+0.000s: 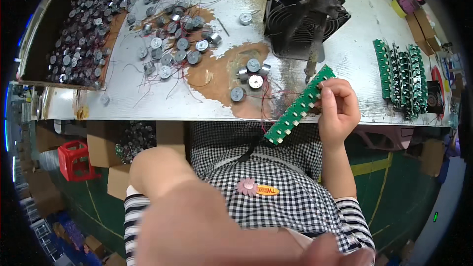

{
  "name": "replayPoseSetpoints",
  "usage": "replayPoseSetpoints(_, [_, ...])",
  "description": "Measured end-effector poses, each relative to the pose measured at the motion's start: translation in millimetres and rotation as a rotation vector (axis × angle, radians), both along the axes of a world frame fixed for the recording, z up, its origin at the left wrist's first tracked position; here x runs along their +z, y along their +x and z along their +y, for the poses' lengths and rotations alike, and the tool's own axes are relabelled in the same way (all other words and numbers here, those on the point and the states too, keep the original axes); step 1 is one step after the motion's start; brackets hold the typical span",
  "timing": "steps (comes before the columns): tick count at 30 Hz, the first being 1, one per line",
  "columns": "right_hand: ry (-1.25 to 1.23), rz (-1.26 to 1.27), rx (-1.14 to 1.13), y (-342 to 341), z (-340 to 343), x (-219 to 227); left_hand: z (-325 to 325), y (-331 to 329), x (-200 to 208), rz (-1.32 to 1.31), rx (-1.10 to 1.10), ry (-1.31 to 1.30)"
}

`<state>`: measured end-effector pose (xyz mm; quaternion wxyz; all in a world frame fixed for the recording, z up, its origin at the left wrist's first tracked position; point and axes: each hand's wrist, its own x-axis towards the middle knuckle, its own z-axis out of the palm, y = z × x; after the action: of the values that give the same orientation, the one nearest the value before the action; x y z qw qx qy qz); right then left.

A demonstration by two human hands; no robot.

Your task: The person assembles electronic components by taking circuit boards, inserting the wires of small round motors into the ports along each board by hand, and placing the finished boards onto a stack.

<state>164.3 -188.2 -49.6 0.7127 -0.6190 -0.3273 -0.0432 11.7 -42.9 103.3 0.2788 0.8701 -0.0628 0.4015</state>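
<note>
Between the thumb and fingers of my right hand (339,111) is a long green circuit board strip (298,108), held tilted over the table's front edge. Small pale parts line the strip, and thin red wires run from it toward a small cluster of round silver motors (253,65). My left hand (236,236) is raised close to the camera, large and smeared by motion; whether it holds anything I cannot tell. Above the strip, a soldering iron (311,64) points down from a dark stand, its tip near the board's upper end.
A black fan (300,24) stands at the back. Loose wired motors (182,44) lie left of centre, beside a box heaped with more (88,29). Several green boards (401,79) stand in a row at right. Below are an open carton (106,143) and a red stool (76,160).
</note>
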Motion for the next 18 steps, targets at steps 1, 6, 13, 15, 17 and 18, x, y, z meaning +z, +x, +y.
replayPoseSetpoints(1, [-0.015, -0.001, -0.002, -3.2, 0.5, -0.6, 8.5, 4.4, -5.4, -0.010, 0.022, 0.015])
replayPoseSetpoints(6, [-0.043, 0.001, -0.009, -0.7, -2.2, -2.7, 53.1, 59.5, -22.5, -0.100, 0.095, 0.113])
replayPoseSetpoints(13, [-0.046, 0.005, 0.012, -4.5, -0.6, 0.8, 114.0, 135.8, -108.7, 0.608, 0.335, 0.393])
replayPoseSetpoints(15, [-0.040, 0.001, 0.012, -5.0, 0.2, -0.7, 122.5, 146.6, -125.1, 0.586, 0.331, 0.456])
replayPoseSetpoints(17, [-0.041, -0.018, 0.000, -1.8, -0.9, -2.8, 124.2, 153.9, -123.9, 0.606, 0.304, 0.486])
replayPoseSetpoints(18, [-0.043, -0.032, -0.001, -0.7, -1.1, -4.3, 125.0, 155.1, -124.0, 0.600, 0.298, 0.488])
